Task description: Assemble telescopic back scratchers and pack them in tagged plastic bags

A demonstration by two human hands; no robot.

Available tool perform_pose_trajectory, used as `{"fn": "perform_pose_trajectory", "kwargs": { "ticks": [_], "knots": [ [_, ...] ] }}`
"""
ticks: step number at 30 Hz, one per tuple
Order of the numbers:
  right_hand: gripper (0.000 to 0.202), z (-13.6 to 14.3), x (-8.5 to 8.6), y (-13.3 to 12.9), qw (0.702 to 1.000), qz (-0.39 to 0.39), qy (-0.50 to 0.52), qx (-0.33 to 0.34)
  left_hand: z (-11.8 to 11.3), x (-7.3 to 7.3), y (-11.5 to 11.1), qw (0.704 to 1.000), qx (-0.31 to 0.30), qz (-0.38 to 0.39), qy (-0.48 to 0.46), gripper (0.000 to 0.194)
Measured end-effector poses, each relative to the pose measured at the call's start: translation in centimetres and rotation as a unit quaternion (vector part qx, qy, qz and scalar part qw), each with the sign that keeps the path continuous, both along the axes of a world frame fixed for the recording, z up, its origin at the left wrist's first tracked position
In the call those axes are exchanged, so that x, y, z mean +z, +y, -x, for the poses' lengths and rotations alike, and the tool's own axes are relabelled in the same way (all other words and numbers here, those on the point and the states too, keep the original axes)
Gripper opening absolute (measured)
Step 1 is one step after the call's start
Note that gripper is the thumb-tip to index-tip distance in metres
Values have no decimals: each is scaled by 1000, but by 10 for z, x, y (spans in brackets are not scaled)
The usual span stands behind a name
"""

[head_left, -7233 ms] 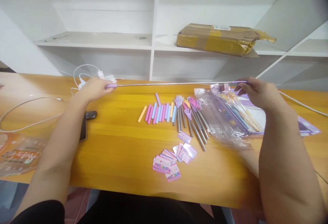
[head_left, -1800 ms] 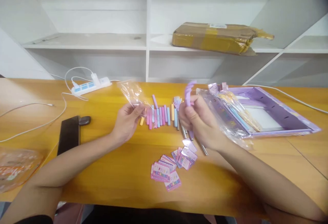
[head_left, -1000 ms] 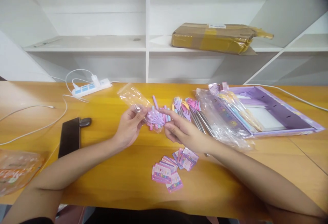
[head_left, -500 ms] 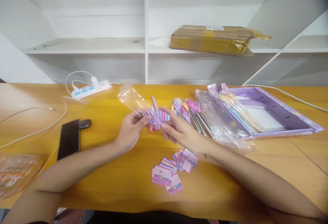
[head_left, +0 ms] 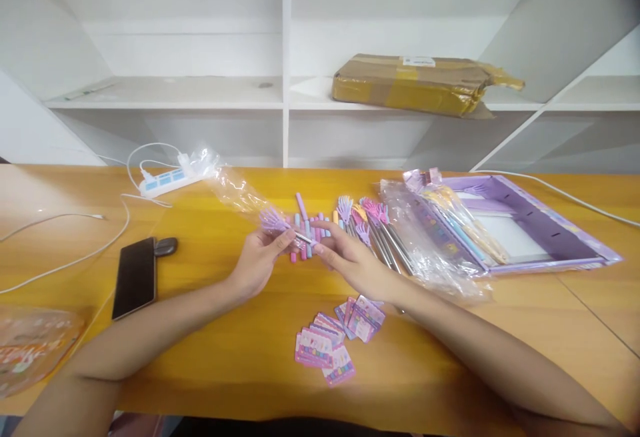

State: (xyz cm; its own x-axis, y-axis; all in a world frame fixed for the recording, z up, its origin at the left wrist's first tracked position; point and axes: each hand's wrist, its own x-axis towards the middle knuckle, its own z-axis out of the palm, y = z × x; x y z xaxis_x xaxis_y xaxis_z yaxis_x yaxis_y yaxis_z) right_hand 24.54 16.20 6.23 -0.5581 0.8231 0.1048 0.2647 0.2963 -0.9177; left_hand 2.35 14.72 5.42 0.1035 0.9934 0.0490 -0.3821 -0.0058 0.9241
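A purple hand-shaped back scratcher [head_left: 273, 219] with a short metal rod lies slantwise between my hands, its claw end inside a clear plastic sleeve [head_left: 233, 187]. My left hand [head_left: 259, 256] is closed on the rod and sleeve just below the claw, thumb on top. Fingers and thumb of my right hand [head_left: 350, 256] pinch the scratcher's other end. Behind them lie several pastel tubes [head_left: 303, 207], partly hidden. More back scratchers [head_left: 387, 234] with coloured claws and metal rods are grouped beyond my right hand.
Printed cards [head_left: 320, 344] lie in front of my hands. An open purple box [head_left: 560, 265] and plastic wrapping [head_left: 435, 264] sit at right. On the left are a phone [head_left: 135, 277], a power strip [head_left: 175, 178] and cables. A taped carton [head_left: 410, 84] rests on the shelf.
The purple claw has moved left and up, further into the sleeve. Its metal rod now shows between my hands, and my right fingers have closed on its end.
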Motion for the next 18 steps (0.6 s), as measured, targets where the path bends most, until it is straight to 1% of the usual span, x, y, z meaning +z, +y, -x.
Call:
{"fn": "perform_pose_trajectory", "kwargs": {
  "ticks": [3, 5, 8, 10, 12, 15, 18],
  "knots": [
    [53, 0, 3, -3, 1000, -22, 0, -1, 0, -5, -2, 999, -24, -10, 30, 37],
    [52, 0, 4, -6, 999, -32, -3, 3, 0, -5, -3, 999, -13, -11, 29, 34],
    [52, -1, 8, -10, 999, -33, -5, 12, 0, 0, -1, 999, 45, -12, -9, 35],
    [51, -1, 11, -12, 999, -29, -2, 15, 1, 5, 3, 994, 96, -10, -46, 39],
    [49, -2, 14, -14, 999, -28, 4, 17, 5, 8, 9, 988, 132, -5, -78, 40],
    [44, -4, 20, -14, 999, -22, 15, 37, 13, 10, 20, 983, 153, 2, -104, 40],
    [34, -8, 28, -12, 995, -3, 33, 98, 20, 9, 29, 981, 158, 12, -111, 41]
  ]
}}
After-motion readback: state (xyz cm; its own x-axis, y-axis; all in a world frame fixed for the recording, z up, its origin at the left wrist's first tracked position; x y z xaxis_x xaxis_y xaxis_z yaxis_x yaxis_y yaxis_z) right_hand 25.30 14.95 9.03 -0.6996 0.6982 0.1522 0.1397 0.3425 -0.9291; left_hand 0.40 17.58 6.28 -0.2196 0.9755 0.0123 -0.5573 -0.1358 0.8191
